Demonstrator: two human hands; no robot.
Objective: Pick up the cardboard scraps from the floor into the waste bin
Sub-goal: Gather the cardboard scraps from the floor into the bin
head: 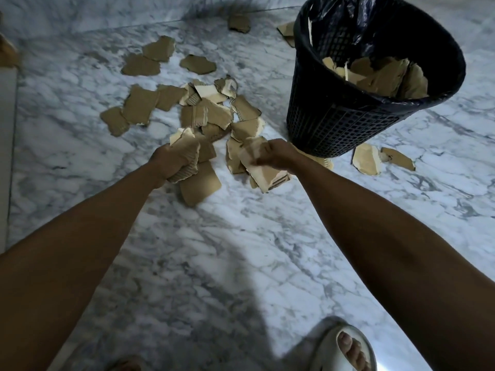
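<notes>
both my hands grip torn brown cardboard scraps: left hand [171,162], right hand [276,156]. i'd keep both fists tight and lift them over the black mesh plastic waste bin [334,124] before letting go.

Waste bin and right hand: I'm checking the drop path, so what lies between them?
In the head view, little: the right hand, gripping cardboard scraps, is close to the base of the waste bin. Only bare marble floor shows between.

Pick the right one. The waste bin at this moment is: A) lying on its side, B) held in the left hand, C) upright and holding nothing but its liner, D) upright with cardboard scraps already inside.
D: the waste bin stands upright on the marble floor with cardboard scraps piled inside its dark liner.
</notes>
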